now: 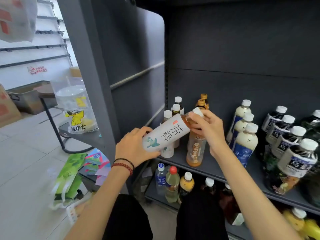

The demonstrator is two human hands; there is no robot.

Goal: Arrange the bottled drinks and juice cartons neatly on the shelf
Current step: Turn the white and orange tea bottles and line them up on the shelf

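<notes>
1. At centre frame, left hand (136, 146): fingers and thumb wrapped round the base end of the tea bottle (166, 134); beaded bracelets (123, 165) on the wrist.
2. Just right of centre, right hand (206, 129): fingertips pinching the same bottle at the neck, close under its white cap.
3. Position of tea bottle: held tilted, cap toward upper right, over the front left corner of the middle shelf (220, 164). Whether its underside brushes the bottles beneath is hard to tell.
4. Handling, as judged: clear plastic with amber liquid up to the shoulder, so probably fairly heavy for its size. The wall looks stiff but would likely give under a hard squeeze. The printed white sleeve looks smooth, possibly slick. Best gripped round the lower body, with the neck hand only steering it upright.
5. Neighbours, centre: white-sleeved row (168, 116) running back; amber bottle (194, 149) upright at the shelf front, just beside.
6. Right of frame: milky bottles (244, 141) with blue labels, then dark bottles (294, 158), each in file front to back.
7. Surface: dark grey board, flat, with a bare strip between the amber and milky files. The lower shelf (151, 193) holds mixed bottles.
8. Room, left of frame: tiled floor (26, 153), green cartons (69, 177) lying on it, printed plastic bag (78, 111) on a small stand.
</notes>
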